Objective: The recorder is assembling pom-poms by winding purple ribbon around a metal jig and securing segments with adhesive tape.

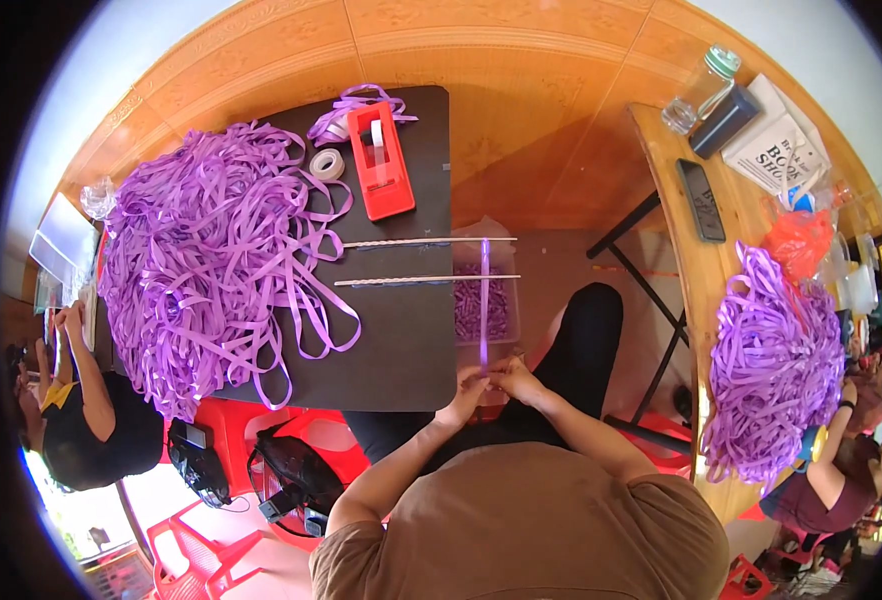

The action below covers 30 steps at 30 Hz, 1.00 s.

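Observation:
A narrow purple ribbon (484,320) hangs taut from two thin pale sticks, the far stick (411,242) and the near stick (401,281), whose ends jut past the right edge of the dark table (401,340). At the ribbon's near end, my left hand (466,392) and my right hand (517,382) meet with fingers pinched together on it. Fine finger detail is too small to make out. Below the sticks, a pale box (510,345) on the floor holds many small purple pieces.
A large heap of purple ribbon (201,260) covers the table's left. Farther back are a red tape dispenser (386,170) and a tape roll (327,164). A wooden table (676,220) at right bears a phone (701,200), a bottle (696,95) and more ribbon (771,370). People sit on both sides.

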### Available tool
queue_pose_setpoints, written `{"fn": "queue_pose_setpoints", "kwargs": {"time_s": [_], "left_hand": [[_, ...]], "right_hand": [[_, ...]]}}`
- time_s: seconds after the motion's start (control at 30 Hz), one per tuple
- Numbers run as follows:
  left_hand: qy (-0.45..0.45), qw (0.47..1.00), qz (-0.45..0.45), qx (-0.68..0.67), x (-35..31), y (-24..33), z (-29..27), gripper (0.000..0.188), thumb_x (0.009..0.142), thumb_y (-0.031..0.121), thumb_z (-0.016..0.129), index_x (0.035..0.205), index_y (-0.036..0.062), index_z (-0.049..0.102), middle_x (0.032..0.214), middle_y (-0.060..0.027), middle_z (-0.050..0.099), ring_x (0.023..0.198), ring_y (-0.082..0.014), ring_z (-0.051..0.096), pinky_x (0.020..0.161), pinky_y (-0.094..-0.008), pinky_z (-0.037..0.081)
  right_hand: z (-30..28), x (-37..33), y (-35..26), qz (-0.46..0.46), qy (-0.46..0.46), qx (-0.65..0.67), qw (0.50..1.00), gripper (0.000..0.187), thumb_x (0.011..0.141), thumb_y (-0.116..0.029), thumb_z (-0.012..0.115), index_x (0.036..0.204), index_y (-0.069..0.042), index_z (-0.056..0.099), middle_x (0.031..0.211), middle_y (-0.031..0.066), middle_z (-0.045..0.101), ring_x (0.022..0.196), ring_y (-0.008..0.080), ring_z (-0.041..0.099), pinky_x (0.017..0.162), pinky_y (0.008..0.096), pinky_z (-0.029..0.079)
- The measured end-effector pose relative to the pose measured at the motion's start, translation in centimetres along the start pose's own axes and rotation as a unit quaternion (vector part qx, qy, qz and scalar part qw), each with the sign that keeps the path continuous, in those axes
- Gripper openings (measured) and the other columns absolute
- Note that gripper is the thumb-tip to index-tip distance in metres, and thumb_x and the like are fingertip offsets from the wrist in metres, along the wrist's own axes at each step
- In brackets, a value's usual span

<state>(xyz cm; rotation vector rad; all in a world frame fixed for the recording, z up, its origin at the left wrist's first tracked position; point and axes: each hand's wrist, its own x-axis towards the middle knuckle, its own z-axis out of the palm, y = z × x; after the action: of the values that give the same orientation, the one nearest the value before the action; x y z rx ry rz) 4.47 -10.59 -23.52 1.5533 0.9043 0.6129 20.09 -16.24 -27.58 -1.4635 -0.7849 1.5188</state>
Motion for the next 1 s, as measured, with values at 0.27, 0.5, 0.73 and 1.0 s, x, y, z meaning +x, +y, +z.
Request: {"fn": "queue_pose_setpoints", "kwargs": {"time_s": [0.27,0.5,0.73,1.0], "left_hand": [[-0.027,0.999,-0.036,-0.012,0.7,0.9,-0.7,0.015,0.076,0.011,0.074,0.083,0.0003,0.067,0.075,-0.0073,0.060,0.067,-0.0124,0.058,0.060,-0.0251,0.046],[-0.041,0.997,-0.007,0.059,0.3,0.6,-1.2,0.018,0.074,0.016,0.076,0.077,0.0010,0.067,0.074,-0.0074,0.062,0.066,-0.0139,0.059,0.062,-0.0285,0.046],[-0.072,0.995,0.033,0.053,1.0,3.4,-1.9,0.014,0.078,0.014,0.072,0.076,0.0011,0.067,0.068,-0.0046,0.058,0.063,-0.0125,0.057,0.062,-0.0275,0.044],[0.070,0.993,0.096,0.011,2.1,8.8,0.1,0.007,0.079,0.004,0.069,0.079,-0.0003,0.064,0.071,-0.0019,0.057,0.065,-0.0074,0.053,0.057,-0.0230,0.041]], "right_hand": [[0.6,-1.2,-1.9,0.049,-0.016,0.003,0.999,0.018,0.082,-0.010,0.064,0.090,0.005,0.068,0.072,0.0046,0.064,0.063,0.0095,0.056,0.057,0.0245,0.045],[0.6,-1.1,-1.8,0.007,-0.032,-0.003,0.999,0.017,0.082,-0.007,0.062,0.093,0.005,0.068,0.075,0.0053,0.064,0.063,0.0101,0.057,0.056,0.0249,0.046],[-0.1,-1.8,-2.4,-0.004,-0.075,-0.046,0.996,0.015,0.081,-0.006,0.063,0.091,0.004,0.067,0.076,0.0047,0.064,0.068,0.0106,0.057,0.060,0.0257,0.046],[0.5,-4.6,-7.2,0.019,-0.188,-0.046,0.981,0.016,0.076,-0.006,0.070,0.089,0.002,0.067,0.081,0.0047,0.068,0.077,0.0099,0.060,0.072,0.0254,0.047]]}}
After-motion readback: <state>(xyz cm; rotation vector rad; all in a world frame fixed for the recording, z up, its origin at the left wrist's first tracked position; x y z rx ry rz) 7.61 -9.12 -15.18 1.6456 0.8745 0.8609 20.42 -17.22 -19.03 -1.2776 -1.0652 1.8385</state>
